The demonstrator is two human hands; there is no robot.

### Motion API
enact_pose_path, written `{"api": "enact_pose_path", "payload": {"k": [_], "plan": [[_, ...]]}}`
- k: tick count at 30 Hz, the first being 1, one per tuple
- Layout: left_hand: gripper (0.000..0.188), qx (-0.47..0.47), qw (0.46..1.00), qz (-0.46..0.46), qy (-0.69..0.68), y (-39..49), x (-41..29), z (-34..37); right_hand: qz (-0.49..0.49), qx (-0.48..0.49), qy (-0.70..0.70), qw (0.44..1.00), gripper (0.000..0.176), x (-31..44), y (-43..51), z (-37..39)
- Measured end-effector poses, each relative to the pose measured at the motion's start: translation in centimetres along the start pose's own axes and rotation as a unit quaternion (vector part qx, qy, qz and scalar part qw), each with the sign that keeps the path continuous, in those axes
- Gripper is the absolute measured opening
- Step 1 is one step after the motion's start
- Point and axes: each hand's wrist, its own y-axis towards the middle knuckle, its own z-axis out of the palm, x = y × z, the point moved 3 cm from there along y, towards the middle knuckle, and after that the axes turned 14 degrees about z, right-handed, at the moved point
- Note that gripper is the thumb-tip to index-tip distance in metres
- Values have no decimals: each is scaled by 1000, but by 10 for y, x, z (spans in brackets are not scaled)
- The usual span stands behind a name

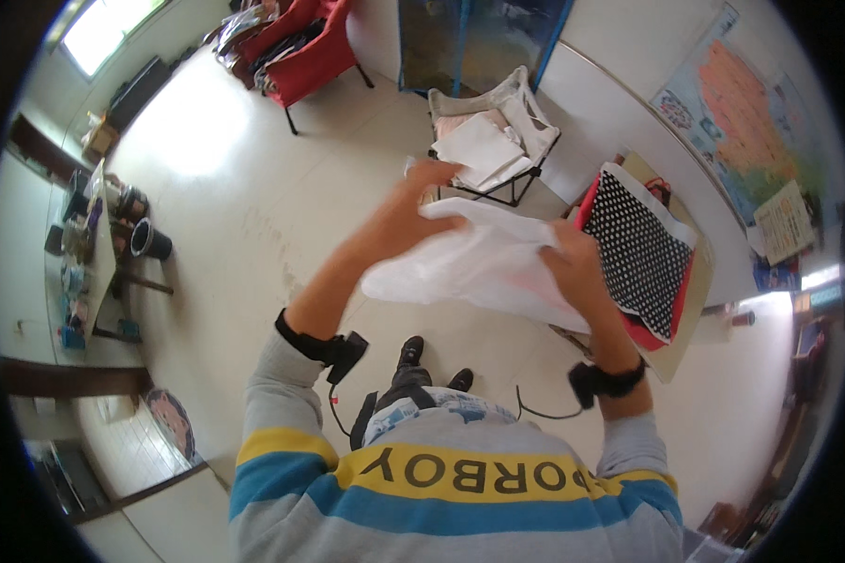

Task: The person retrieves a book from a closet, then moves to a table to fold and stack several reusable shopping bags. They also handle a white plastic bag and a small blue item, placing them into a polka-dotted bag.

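A thin white, partly see-through plastic bag hangs loosely in the air before my chest. My right hand grips its right side, fingers bent into the film. Over the bag's upper left edge is my left hand, blurred, with its thumb spread well apart from the fingers. The left thumb overlaps the film; whether it presses on it is hard to see. A faint pinkish tint shows through the bag's lower right part.
Beyond my hands stands a white folding chair bearing flat white pieces. At right, a black polka-dot cloth item with red edges lies on a board. A red armchair, a black bin and a cluttered table stand farther off.
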Motion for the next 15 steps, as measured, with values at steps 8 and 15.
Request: {"api": "enact_pose_path", "payload": {"k": [8,15], "plan": [[79,-122,743,-659,3,-328,183,-63,240,-99,325,909,29,-56,-49,-110],[33,-364,602,-571,-423,-324,209,122,314,-227,278,879,32,-71,-63,-185]]}}
